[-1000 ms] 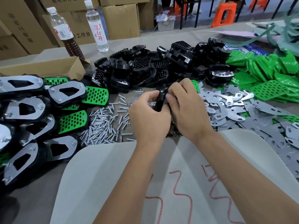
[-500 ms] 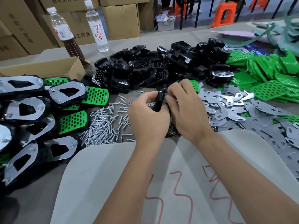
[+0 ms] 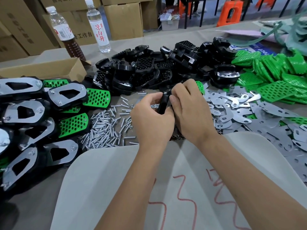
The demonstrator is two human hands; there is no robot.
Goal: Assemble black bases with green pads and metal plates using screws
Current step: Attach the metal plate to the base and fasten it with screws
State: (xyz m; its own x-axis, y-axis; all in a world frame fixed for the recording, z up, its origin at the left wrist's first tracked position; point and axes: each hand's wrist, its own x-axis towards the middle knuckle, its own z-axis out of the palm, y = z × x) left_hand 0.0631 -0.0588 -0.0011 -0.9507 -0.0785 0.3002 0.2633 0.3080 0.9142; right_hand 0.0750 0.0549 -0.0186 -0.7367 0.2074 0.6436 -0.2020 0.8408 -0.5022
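While both hands are gripping one black base (image 3: 163, 103) on edge mid-table, left hand (image 3: 153, 120) and right hand (image 3: 191, 112) are likely seating a screw; next, aligning plate holes, with screws (image 3: 106, 128) piled left.

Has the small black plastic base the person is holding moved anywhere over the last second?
No. The black base stays gripped between both hands, just right of the loose silver screw pile, same as before.

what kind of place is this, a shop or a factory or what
Most likely a small factory or warehouse assembly bench: sorted heaps of black bases, loose screws and metal plates cover the table, with stacked cardboard cartons behind.
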